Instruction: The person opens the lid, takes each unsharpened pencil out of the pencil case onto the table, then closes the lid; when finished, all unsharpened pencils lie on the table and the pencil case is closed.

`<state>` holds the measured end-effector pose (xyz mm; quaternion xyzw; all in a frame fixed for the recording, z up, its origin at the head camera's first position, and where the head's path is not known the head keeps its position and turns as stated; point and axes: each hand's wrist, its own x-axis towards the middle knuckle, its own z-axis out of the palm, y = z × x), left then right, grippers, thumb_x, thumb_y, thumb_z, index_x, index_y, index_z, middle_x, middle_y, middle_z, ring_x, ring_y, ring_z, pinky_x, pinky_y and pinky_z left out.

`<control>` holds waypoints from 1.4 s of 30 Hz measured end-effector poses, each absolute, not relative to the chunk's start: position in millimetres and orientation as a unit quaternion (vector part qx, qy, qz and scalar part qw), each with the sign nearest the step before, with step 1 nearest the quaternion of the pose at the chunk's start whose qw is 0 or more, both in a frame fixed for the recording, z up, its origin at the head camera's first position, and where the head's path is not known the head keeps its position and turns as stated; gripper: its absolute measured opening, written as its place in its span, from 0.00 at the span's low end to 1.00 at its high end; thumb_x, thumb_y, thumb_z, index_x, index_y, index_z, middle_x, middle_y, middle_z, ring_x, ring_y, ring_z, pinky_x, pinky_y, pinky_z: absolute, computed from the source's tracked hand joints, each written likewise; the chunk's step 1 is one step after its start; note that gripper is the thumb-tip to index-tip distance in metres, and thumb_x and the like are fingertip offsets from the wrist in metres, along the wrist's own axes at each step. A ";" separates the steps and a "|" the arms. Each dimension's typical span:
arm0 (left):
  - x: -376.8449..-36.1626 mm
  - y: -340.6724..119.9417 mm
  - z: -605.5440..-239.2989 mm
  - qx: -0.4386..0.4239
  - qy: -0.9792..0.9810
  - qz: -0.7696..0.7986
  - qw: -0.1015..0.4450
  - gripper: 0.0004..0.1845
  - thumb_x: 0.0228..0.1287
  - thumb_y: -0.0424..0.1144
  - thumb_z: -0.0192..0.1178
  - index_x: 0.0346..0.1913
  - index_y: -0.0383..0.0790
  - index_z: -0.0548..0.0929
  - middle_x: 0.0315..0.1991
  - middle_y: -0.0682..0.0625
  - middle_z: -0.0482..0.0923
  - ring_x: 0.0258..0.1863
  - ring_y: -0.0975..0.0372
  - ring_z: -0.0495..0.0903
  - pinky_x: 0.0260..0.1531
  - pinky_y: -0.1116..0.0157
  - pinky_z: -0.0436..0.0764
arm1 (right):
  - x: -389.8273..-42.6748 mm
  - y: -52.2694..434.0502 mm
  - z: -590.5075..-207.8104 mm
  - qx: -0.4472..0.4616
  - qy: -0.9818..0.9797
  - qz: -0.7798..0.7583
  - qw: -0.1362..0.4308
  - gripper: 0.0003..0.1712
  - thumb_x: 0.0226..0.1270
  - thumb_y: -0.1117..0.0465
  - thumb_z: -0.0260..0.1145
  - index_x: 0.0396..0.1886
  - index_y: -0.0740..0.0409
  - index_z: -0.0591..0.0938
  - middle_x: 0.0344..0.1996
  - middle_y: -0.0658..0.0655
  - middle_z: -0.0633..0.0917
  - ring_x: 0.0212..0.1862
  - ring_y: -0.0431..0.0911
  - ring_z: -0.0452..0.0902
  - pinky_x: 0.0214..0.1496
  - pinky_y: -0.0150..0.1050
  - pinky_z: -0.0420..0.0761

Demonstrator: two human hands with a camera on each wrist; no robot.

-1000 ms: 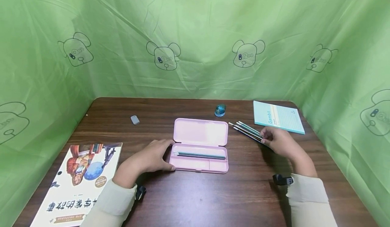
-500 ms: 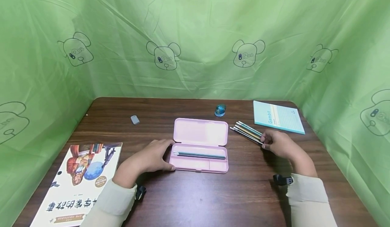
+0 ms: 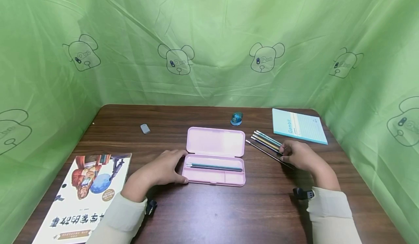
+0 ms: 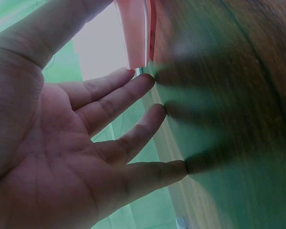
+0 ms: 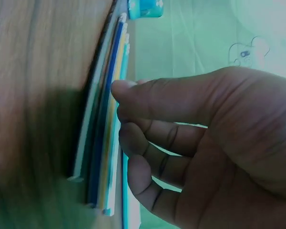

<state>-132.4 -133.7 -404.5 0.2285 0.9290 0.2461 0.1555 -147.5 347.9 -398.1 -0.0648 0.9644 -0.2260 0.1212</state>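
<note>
A pink pencil case [image 3: 215, 141] lies with its lid folded back, pencils [image 3: 214, 167] in its long compartment. My left hand [image 3: 167, 167] rests at its left end, thumb at the near corner and forefinger near the hinge. In the left wrist view the fingers are spread, fairly straight, tips down at the table beside the case. My right hand [image 3: 299, 156], fingers curled, pinches at a bundle of pencils [image 3: 266, 139] right of the case; yellow, blue and turquoise ones show in the right wrist view. One dark pencil [image 5: 86, 129] lies apart from the bundle, on its near side.
A blue sharpener [image 3: 236, 119] stands behind the case, and a grey-white eraser [image 3: 145, 128] lies at the back left. A light blue notebook [image 3: 299, 126] is at the back right. A picture book [image 3: 88, 196] lies front left, partly under the left sleeve. Green curtains [image 3: 216, 80] enclose the table.
The right hand's fingers have shifted the pencils, fanning them and parting one dark pencil toward the near side. The left hand and the case have stayed put.
</note>
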 end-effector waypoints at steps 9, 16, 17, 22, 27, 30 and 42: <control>-132.8 -133.3 -404.3 0.227 0.930 0.242 0.159 0.45 0.57 0.49 0.87 0.74 0.36 0.79 0.72 0.40 0.82 0.74 0.41 0.78 0.78 0.40 0.74 | -139.0 299.2 -376.8 -0.149 0.951 -0.265 0.060 0.08 0.71 0.68 0.77 0.43 0.57 0.86 0.36 0.50 0.89 0.42 0.42 0.83 0.46 0.43 0.84; -132.5 -133.4 -405.4 0.217 0.931 0.245 0.162 0.45 0.58 0.49 0.86 0.75 0.38 0.79 0.73 0.40 0.82 0.75 0.42 0.77 0.79 0.40 0.74 | -128.4 233.1 -383.8 -0.253 0.924 -0.275 0.083 0.07 0.75 0.69 0.74 0.48 0.57 0.90 0.42 0.51 0.92 0.46 0.41 0.88 0.52 0.44 0.90; -132.4 -133.5 -405.5 0.218 0.931 0.245 0.161 0.44 0.58 0.49 0.87 0.74 0.38 0.79 0.73 0.40 0.82 0.75 0.42 0.77 0.79 0.40 0.74 | -127.2 225.0 -386.7 -0.263 0.922 -0.270 0.093 0.08 0.75 0.69 0.74 0.50 0.58 0.90 0.43 0.52 0.93 0.47 0.42 0.89 0.54 0.45 0.91; -133.0 -133.4 -406.2 0.224 0.931 0.242 0.157 0.44 0.57 0.50 0.86 0.74 0.38 0.79 0.72 0.41 0.83 0.73 0.43 0.78 0.78 0.41 0.75 | -122.6 202.4 -401.9 -0.270 0.930 -0.220 0.120 0.14 0.74 0.69 0.75 0.57 0.59 0.91 0.47 0.51 0.93 0.49 0.42 0.87 0.58 0.48 0.90; -134.2 -133.5 -407.0 0.223 0.931 0.241 0.159 0.44 0.58 0.50 0.86 0.74 0.38 0.79 0.72 0.41 0.83 0.73 0.43 0.78 0.78 0.41 0.75 | -121.7 196.0 -408.4 -0.269 0.931 -0.216 0.120 0.15 0.77 0.70 0.72 0.59 0.59 0.91 0.47 0.51 0.93 0.47 0.42 0.85 0.59 0.49 0.90; -134.1 -133.8 -407.2 0.219 0.931 0.244 0.161 0.45 0.58 0.50 0.86 0.75 0.38 0.79 0.72 0.41 0.83 0.74 0.43 0.78 0.78 0.41 0.75 | -122.5 194.0 -409.8 -0.271 0.928 -0.222 0.126 0.14 0.78 0.70 0.71 0.58 0.59 0.91 0.45 0.51 0.92 0.46 0.42 0.84 0.58 0.49 0.90; -134.0 -134.2 -408.3 0.227 0.932 0.238 0.154 0.45 0.57 0.50 0.87 0.74 0.37 0.79 0.71 0.41 0.83 0.72 0.43 0.79 0.77 0.41 0.76 | -123.5 195.0 -411.8 -0.269 0.928 -0.224 0.126 0.15 0.77 0.72 0.71 0.57 0.57 0.92 0.44 0.51 0.91 0.44 0.40 0.81 0.53 0.41 0.88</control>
